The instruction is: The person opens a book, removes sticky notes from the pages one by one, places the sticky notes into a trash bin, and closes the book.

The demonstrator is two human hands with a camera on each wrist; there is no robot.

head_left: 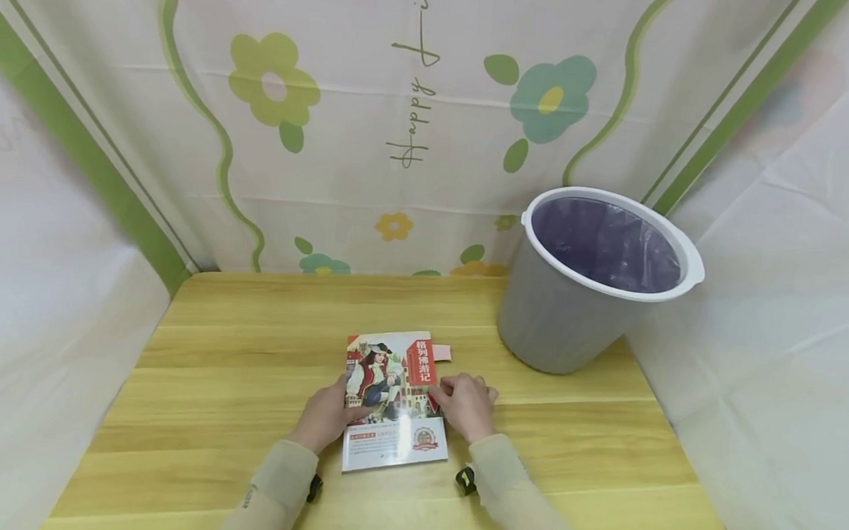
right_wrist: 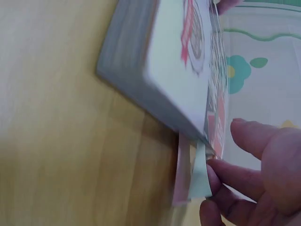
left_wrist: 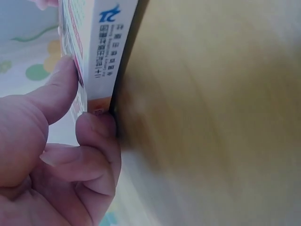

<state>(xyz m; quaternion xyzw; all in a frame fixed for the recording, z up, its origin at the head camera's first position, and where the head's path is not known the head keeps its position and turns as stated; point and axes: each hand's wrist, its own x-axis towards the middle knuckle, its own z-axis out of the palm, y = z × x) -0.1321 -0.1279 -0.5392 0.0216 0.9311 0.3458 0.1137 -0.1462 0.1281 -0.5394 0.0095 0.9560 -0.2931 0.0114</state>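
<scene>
A paperback book (head_left: 390,443) lies face up on the wooden table, its cover showing an illustrated figure in a hat. My left hand (head_left: 324,413) grips its left side, thumb on the cover and a bent forefinger against the spine (left_wrist: 104,56). From the opposite edge stick out a pink paper tab (head_left: 442,352) and a pale green tab (right_wrist: 201,174). Beside that edge is my right hand (head_left: 467,405). In the right wrist view its bent forefinger touches or nearly touches the green tab, while the thumb stands apart from it.
A grey bin (head_left: 570,325) with a white rim and a purple liner stands at the table's back right. Behind the wooden table (head_left: 253,353) hangs a flowered curtain (head_left: 343,176), and white fabric (head_left: 781,309) closes off the sides.
</scene>
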